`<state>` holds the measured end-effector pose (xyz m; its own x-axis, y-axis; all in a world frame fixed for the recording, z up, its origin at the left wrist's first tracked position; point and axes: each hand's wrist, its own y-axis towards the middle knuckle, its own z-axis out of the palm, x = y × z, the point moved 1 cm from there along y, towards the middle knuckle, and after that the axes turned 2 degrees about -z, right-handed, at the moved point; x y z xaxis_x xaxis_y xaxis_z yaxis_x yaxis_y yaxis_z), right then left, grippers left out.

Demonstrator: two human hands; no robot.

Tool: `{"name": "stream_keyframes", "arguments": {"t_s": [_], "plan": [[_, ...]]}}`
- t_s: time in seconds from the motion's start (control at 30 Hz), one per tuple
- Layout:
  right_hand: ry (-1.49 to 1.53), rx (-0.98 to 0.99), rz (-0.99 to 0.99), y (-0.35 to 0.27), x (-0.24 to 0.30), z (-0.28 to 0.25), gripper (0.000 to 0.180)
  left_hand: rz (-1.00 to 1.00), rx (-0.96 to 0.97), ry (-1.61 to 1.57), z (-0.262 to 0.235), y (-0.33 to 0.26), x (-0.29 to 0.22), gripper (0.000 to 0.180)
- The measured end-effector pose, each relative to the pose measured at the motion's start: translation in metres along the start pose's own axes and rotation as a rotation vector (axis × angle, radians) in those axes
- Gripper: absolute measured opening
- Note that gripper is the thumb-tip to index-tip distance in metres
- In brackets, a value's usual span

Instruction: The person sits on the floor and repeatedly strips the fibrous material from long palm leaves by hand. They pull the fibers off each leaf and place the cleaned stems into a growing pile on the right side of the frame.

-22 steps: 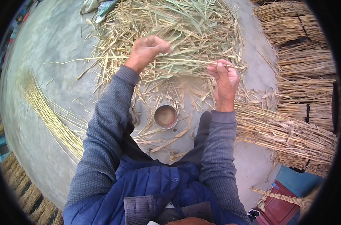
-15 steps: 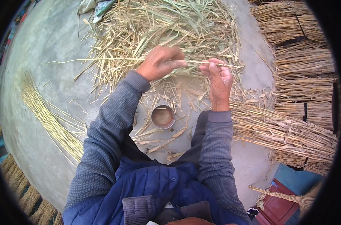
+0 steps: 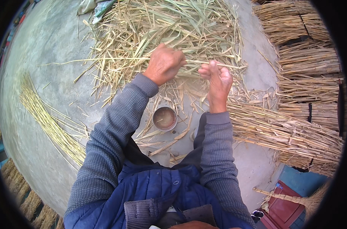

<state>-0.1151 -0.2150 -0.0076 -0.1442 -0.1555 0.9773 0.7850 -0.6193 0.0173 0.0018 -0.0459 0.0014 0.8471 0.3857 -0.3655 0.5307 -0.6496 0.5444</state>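
Note:
A long, thin straw stalk (image 3: 120,58) stretches sideways in front of me, its wispy end trailing off to the left. My left hand (image 3: 166,63) is closed in a fist round its middle. Close to its thicker right end, my right hand (image 3: 218,78) pinches the stalk between thumb and fingers. A short length of it shows between the two hands. Beneath lies a wide heap of dry leaves and straw husks (image 3: 158,28). Between my knees stands a small round metal bowl (image 3: 165,118) with brownish contents I cannot make out.
On the left lies a sheaf of thin yellowish stalks (image 3: 51,118). A thick bundle of dry stalks (image 3: 284,131) reaches in from the right, beside several tied bundles (image 3: 309,61). At the lower right, a hand broom (image 3: 288,196) lies over a dark red panel (image 3: 282,212).
My left hand has turned over and closed into a fist round the stalk. My right hand has shifted slightly left, its fingers curling in more. The stalk has slid a little left.

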Motion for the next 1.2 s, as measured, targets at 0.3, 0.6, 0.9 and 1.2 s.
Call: {"name": "stream_keyframes", "arguments": {"t_s": [0.3, 0.6, 0.9, 1.2], "plan": [[-0.072, 0.252, 0.163, 0.0, 0.018, -0.012, 0.029, -0.054, 0.082, -0.053, -0.01, 0.0, 0.006, 0.015], [-0.088, 0.359, 0.094, -0.006, 0.027, -0.015, 0.026, -0.371, 0.371, -0.578, -0.035, 0.007, 0.008, 0.017], [-0.394, 0.201, 0.197, 0.004, 0.0, -0.012, 0.041, -0.42, 0.302, -0.686, -0.062, 0.011, 0.007, 0.019], [0.163, 0.112, 0.031, 0.008, 0.024, -0.018, 0.041, -0.394, 0.402, -0.559, -0.037, -0.002, 0.021, 0.021]]}}
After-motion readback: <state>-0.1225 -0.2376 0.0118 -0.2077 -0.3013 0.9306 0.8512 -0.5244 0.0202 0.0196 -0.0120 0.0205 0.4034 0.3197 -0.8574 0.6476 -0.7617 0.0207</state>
